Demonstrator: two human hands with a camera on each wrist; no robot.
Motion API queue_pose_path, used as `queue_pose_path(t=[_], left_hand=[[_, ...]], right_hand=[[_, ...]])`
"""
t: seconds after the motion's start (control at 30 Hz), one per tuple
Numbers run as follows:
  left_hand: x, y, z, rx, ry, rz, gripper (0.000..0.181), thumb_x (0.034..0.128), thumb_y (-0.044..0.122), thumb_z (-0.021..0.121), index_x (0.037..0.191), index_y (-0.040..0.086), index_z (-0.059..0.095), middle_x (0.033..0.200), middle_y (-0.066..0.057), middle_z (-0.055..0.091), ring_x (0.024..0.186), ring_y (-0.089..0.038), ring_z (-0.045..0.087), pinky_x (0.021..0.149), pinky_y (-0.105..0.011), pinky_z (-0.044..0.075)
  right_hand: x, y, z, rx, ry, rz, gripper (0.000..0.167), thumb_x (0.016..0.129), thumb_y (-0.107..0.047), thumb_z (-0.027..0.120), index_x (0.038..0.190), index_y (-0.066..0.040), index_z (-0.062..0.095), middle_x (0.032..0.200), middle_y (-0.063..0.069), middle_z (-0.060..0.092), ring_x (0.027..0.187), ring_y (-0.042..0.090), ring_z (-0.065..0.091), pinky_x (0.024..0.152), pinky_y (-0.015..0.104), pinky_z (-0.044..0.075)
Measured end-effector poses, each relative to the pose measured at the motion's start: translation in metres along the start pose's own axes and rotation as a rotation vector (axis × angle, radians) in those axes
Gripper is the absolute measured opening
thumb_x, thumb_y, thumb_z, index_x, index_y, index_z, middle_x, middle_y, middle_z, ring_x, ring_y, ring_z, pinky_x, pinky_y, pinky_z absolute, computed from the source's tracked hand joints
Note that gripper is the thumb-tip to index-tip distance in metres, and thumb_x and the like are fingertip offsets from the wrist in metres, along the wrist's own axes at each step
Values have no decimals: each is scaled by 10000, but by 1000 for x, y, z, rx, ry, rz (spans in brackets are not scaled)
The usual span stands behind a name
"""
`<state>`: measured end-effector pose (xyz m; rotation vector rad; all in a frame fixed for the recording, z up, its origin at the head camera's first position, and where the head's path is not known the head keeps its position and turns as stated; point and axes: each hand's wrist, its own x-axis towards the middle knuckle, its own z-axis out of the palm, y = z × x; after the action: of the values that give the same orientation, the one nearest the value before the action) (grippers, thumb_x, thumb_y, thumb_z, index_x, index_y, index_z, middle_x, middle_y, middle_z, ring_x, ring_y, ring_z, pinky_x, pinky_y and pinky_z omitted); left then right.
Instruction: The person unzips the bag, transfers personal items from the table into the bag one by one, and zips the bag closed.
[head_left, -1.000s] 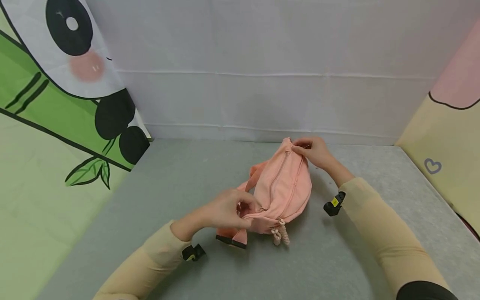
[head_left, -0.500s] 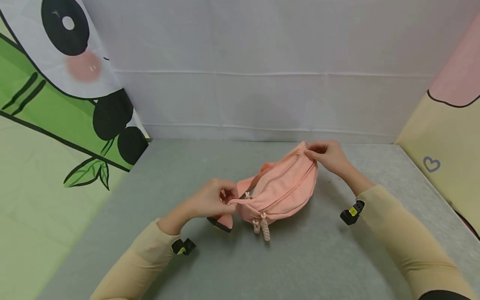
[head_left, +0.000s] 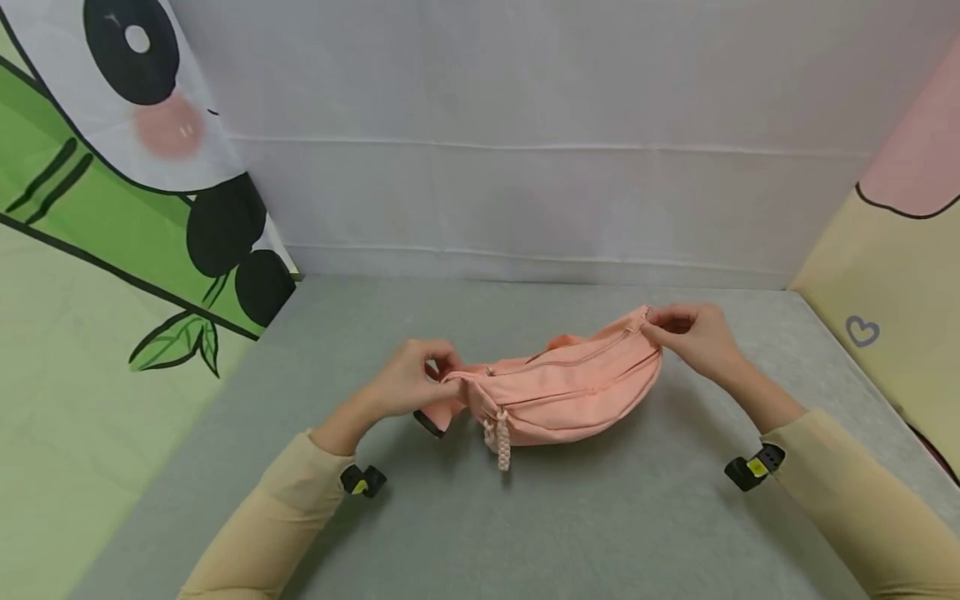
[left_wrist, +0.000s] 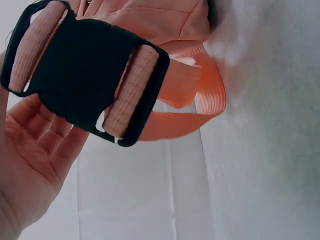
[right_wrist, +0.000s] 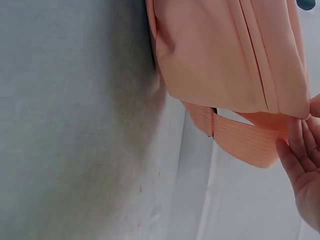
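Note:
A pink waist bag [head_left: 570, 387] with two zips is stretched between the two hands in the head view, its front facing the camera. My left hand [head_left: 412, 379] pinches its left end, and my right hand [head_left: 697, 342] pinches the upper right corner. Braided zip pulls [head_left: 502, 442] dangle from the bag's left side. In the left wrist view a black buckle [left_wrist: 85, 70] on the pink strap [left_wrist: 175, 122] hangs in front of the left fingers. The right wrist view has the bag's end between thumb and fingers, with a strap [right_wrist: 245, 142] looped behind.
The bag is over a grey table [head_left: 600, 525]. A white cloth backdrop [head_left: 540, 150] rises behind the table's far edge. Printed cloth panels flank it, green with a cartoon face [head_left: 172, 125] on the left and yellow-pink [head_left: 892, 275] on the right.
The bag has turned from nearly upright to mostly level. My right hand has moved right and down toward me; my left hand has shifted left and slightly up.

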<state>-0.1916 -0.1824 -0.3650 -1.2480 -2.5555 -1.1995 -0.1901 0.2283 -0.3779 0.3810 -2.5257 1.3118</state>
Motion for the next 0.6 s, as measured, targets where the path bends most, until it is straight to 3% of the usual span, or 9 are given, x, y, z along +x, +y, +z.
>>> queue_pose_path(t=[0.13,0.33,0.4,0.6], left_hand=[[2,-3,-3,-40,38,-26,131,840,-4,668,782,113,661,726,46,588,675,-144,545,596,-327,498],[6,-17,-6,-47,81,-111,94,862,18,650,812,82,697,753,15,625,719,-169,566,635,-355,502],[8,-23,-6,-31,93,-134,91,875,43,645,818,84,703,750,17,625,722,-172,563,691,-363,476],[20,-36,-6,-12,132,-198,87,894,71,631,850,69,707,765,-8,621,741,-199,550,661,-385,437]], right_hand=[[-13,-2,-3,-7,18,-23,134,881,-56,717,951,58,723,842,121,704,707,16,622,604,168,494],[-28,-11,-4,-54,41,-11,135,869,-58,731,946,53,728,886,155,698,703,6,602,592,161,486],[-31,-14,-4,-65,49,-10,138,870,-68,733,938,52,729,883,154,698,701,7,604,595,162,489],[-35,-16,-2,-78,76,38,210,895,-176,722,954,25,728,877,126,700,713,29,606,593,184,491]])
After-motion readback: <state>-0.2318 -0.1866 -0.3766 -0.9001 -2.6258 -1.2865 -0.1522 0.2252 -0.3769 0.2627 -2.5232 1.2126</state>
